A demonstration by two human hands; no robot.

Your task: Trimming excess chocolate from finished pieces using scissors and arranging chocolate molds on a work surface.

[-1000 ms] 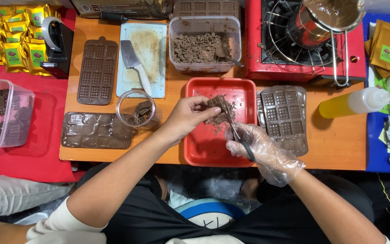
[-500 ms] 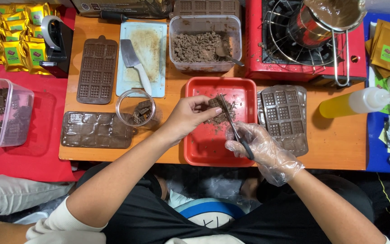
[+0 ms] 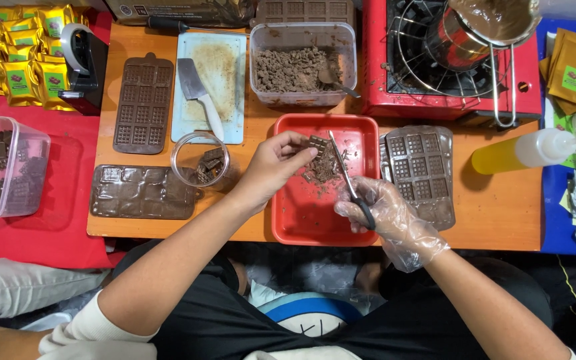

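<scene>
- A chocolate bar piece is pinched in the bare left hand over a red tray at the table's near edge.
- The gloved right hand grips scissors, blades beside the piece.
- Chocolate crumbs lie beneath.
- A chocolate mould sits just right of the tray.

At twelve o'clock on the counter sits a clear tub of brown chunks, with a cutting board and cleaver at eleven. A yellow squeeze bottle lies at three; gold packets crowd ten.
</scene>
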